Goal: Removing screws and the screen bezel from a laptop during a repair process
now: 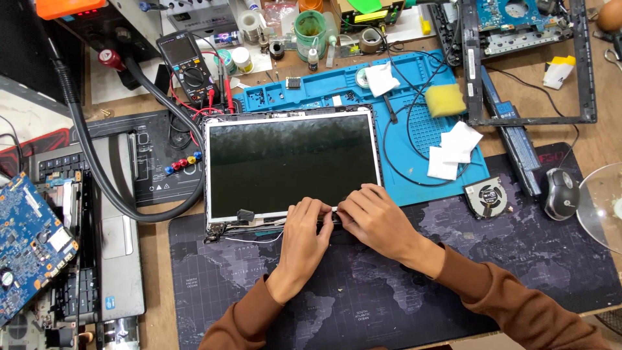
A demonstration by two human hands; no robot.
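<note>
- At far left, blue circuit board [26, 243] lying over a dismantled laptop base [107, 227], near edge of the surface [155, 259].
- Thick black hose [97, 175] curving from the far left corner down around a black tool tray [155, 162].
- Multimeter [188, 65] far left of centre, red and black leads trailing toward the screen.
- Bare laptop screen panel [291, 162] flat at centre, dark glass up, metal frame around it, far edge overlapping the blue silicone work mat [402, 91], near edge resting on the dark map-printed desk mat [363, 298].
- Loose hinge and thin cables [249, 227] along the panel's near left corner.
- Left hand [304, 236] palm down at the panel's near edge, fingers curled onto the frame strip; grip closed down on that edge, though whether anything is pinched is impossible to tell.
- Right hand [372, 217] just beside it, touching fingertips with the left, pressed on the same near edge close to the right corner; grip equally closed over the strip, contents hidden.
- Brown sleeves on both forearms, reaching in from the near side.
- Yellow sponge [445, 99] and white wipes [453, 149] on the blue mat, right of the panel.
- Small round cooling fan [487, 196] on the desk mat, near right of the panel.
- Empty black screen bezel [528, 65] farther right, a long battery [515, 142] beside it.
- Grey mouse [561, 193] near the right edge.
</note>
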